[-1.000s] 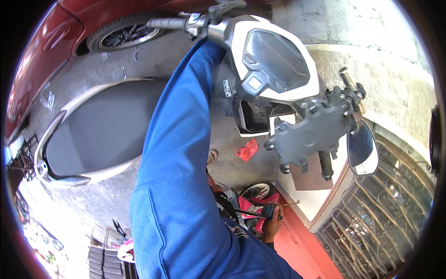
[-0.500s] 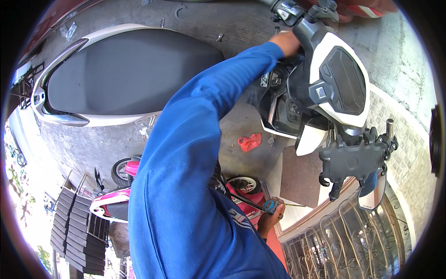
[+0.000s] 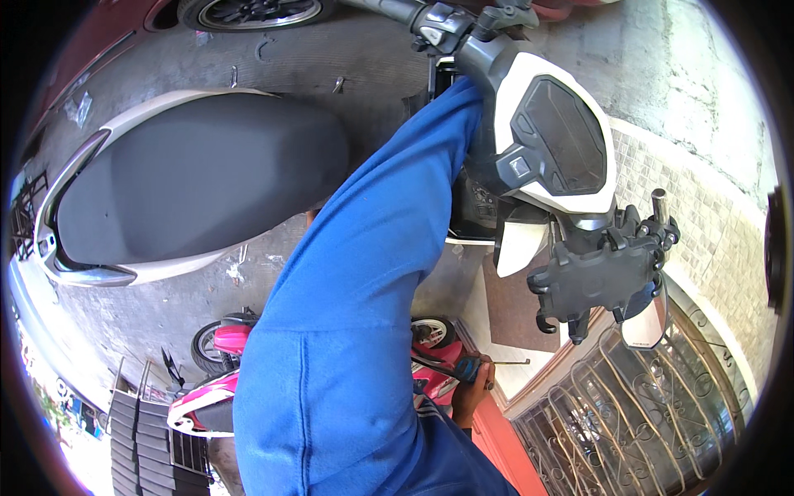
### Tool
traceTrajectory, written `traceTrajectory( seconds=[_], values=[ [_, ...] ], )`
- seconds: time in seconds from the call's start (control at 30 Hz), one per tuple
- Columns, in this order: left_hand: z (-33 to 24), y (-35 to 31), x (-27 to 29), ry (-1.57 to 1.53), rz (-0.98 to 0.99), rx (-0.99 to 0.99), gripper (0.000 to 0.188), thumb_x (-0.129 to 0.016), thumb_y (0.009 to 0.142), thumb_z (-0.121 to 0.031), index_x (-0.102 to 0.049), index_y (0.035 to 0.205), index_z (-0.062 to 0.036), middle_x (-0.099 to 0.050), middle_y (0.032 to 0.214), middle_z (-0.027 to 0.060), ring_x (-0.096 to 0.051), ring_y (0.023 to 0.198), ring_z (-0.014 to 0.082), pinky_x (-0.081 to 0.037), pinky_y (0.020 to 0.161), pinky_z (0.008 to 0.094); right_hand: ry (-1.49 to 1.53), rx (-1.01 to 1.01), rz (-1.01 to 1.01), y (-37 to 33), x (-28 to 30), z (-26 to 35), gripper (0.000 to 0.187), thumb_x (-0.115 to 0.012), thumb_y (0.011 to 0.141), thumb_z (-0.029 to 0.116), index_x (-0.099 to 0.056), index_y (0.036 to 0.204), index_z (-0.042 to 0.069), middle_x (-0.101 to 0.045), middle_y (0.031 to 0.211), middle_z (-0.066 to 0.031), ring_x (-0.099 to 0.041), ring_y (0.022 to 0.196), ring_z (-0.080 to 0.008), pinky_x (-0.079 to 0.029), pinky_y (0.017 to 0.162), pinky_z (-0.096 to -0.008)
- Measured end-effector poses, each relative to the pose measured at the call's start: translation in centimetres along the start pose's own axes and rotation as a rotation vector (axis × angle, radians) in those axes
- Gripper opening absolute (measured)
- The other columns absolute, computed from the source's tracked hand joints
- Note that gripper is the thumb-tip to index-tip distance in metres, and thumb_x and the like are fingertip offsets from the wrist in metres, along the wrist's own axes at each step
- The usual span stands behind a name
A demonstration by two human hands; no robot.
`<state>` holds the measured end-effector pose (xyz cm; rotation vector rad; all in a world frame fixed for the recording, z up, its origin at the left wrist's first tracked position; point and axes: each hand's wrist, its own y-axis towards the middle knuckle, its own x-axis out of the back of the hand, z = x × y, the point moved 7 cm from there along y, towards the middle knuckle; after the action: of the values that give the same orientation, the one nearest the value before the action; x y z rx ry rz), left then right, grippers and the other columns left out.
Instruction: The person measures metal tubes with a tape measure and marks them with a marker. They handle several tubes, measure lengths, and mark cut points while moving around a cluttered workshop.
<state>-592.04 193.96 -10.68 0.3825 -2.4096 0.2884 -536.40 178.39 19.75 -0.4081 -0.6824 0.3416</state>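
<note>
My left arm, in a blue sleeve, stretches across to the white and black scooter (image 3: 504, 107). My left hand is hidden in the gap behind the scooter's front panel, below the handlebar, so its fingers do not show. Lower down, my right hand (image 3: 470, 398) is closed around a blue-handled screwdriver (image 3: 469, 366). Its thin shaft points to the right, away from the scooter. The scooter's dark instrument display (image 3: 562, 132) faces up, and a black phone holder (image 3: 600, 277) is fixed beside the mirror (image 3: 645, 322).
The scooter's long black seat (image 3: 207, 174) spans the left. A pink and white motorbike (image 3: 203, 409) and a second pink one (image 3: 438, 368) stand below. Metal scroll grilles (image 3: 620, 413) line the lower right. Small tools (image 3: 339, 84) lie on the grey floor. A vehicle wheel (image 3: 252, 11) shows at the top.
My left hand has gone deeper behind the front panel, out of sight. The view has shifted, showing more of the wheel at the top. My right hand still holds the screwdriver.
</note>
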Motion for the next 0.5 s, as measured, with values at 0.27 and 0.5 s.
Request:
traceTrajectory(
  seconds=[0.27,0.5],
  values=[
    [0.5,-0.7,-0.4,0.068,0.062,-0.019,0.030,-0.063,0.089,-0.017,-0.074,0.113,-0.0040,-0.072,0.118,0.0230,-0.071,0.107,0.0390,-0.056,0.093,0.0473,-0.076,-0.017,-0.053,-1.3,-0.2,-0.4,0.034,-0.045,0.109,0.026,-0.065,0.112,-0.001,-0.069,0.109,-0.0127,-0.063,0.099,-0.0212,-0.050,0.090,-0.0365],
    [1.2,-1.1,-0.7,0.117,0.108,-0.029,0.029,-0.062,0.089,-0.014,-0.073,0.114,-0.0037,-0.072,0.118,0.0226,-0.071,0.106,0.0394,-0.056,0.093,0.0478,-0.148,0.077,-0.071,-1.8,0.1,-1.2,0.034,-0.042,0.111,0.028,-0.062,0.116,0.001,-0.068,0.110,-0.0123,-0.063,0.096,-0.0208,-0.052,0.087,-0.0350]
  ],
)
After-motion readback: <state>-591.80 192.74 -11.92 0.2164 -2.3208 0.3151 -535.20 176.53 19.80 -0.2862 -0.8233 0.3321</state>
